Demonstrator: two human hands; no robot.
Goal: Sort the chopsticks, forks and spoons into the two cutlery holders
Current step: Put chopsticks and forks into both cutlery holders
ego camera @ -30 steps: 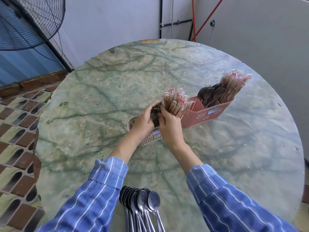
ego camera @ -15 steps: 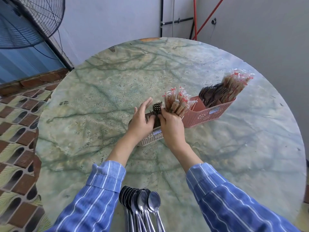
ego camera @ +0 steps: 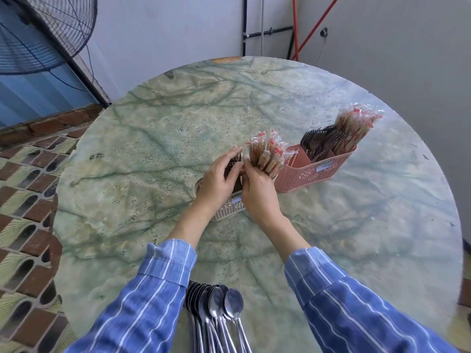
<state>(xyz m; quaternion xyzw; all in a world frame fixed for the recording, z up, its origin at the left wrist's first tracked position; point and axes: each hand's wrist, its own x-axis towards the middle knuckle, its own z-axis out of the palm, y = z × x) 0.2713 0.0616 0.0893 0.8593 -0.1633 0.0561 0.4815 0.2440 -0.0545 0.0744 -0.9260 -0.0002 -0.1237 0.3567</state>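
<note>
The pink holder (ego camera: 318, 171) already carries forks (ego camera: 318, 141) and wrapped chopsticks (ego camera: 354, 126). At the white holder (ego camera: 225, 212) the left hand (ego camera: 216, 182) lays nearly straight fingers against the dark forks (ego camera: 239, 178), and the right hand (ego camera: 258, 192) curls at the foot of the chopstick bundle (ego camera: 265, 154); if it pinches anything I cannot tell. The spoons (ego camera: 216, 312) lie unsorted on the table (ego camera: 153, 161), so I judge 2 of 3 kinds are done

cam: head, one view | faces: forward and down | range: near, round counter (ego camera: 153, 174) fills mid-frame | top of frame: wall (ego camera: 178, 34) | lens: wide, edges curved
</note>
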